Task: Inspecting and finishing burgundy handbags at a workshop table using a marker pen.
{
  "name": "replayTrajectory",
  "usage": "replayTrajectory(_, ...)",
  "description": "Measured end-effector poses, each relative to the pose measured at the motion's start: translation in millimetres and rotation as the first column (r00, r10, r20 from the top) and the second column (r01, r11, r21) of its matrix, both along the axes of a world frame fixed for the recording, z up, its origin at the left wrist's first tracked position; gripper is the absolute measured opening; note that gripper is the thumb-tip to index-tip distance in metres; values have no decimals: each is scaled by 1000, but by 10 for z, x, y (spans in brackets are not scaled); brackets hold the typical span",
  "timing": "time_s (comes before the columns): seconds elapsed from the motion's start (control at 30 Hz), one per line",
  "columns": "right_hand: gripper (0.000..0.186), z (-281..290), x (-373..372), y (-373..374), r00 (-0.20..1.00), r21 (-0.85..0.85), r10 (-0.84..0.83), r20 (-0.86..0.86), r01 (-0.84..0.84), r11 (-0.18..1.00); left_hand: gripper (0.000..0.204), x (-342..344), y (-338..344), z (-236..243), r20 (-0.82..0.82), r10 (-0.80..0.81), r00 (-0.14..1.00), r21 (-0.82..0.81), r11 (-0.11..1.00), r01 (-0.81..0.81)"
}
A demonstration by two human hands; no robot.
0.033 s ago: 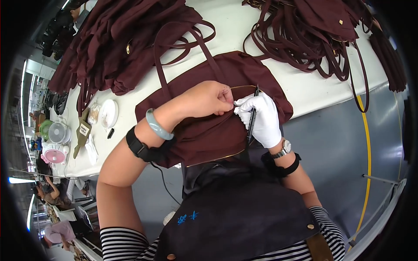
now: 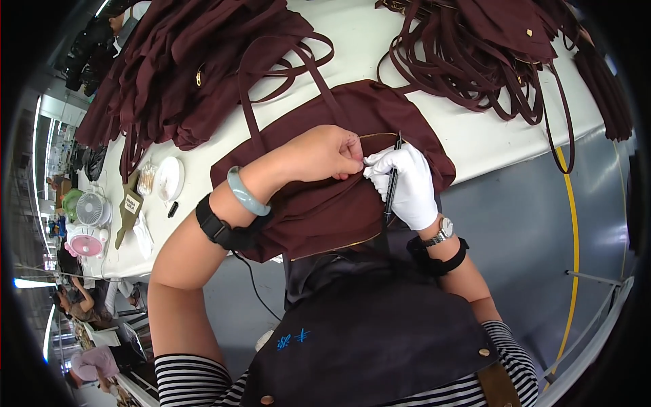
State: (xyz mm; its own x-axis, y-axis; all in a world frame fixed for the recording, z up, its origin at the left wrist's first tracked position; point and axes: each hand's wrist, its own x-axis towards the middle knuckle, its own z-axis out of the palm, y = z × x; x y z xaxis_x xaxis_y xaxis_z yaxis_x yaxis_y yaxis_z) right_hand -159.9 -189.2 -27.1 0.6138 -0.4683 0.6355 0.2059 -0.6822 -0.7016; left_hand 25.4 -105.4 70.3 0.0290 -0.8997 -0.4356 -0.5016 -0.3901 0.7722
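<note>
Lower centre: dark apron [image 2: 380, 325]. Frame centre: a maroon bag [image 2: 332, 220] lies on the white table [image 2: 475, 149]. Above it, the bare left hand [image 2: 333, 154] is curled, fingertips pinched, anything between them indiscernible; the gloved right hand [image 2: 405, 178] is closed round a black pen [image 2: 392, 186]. Beyond: maroon heap [image 2: 210, 74], upper left; strapped heap [image 2: 468, 61], upper right.

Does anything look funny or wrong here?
Just one odd thing: the right hand wears a white glove, but the left hand is bare, so they don't match. I see nothing spilled or broken.
</note>
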Motion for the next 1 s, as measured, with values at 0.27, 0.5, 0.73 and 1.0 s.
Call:
replayTrajectory(0.27, 30, 9, -26, -21, 1000, -23, -15, -22, 14, 1000, 14, 24, -216, 104, 22, -137, 990, 153, 979, 132)
replayTrajectory(0.5, 30, 18, -21, -21, 999, -64, -36, -37, 34, 997, 13, 98, -221, 43, -79, -122, 989, 163, 977, 134)
replayTrajectory(0.73, 29, -21, -22, -7, 998, -38, -31, -54, 29, 999, 13, 56, -214, 30, -68, -101, 993, 173, 979, 111)
replayTrajectory(1.0, 28, 19, -12, -11, 997, -90, -63, -47, 58, 994, 12, 38, -183, 9, -44, -96, 994, 154, 983, 102)
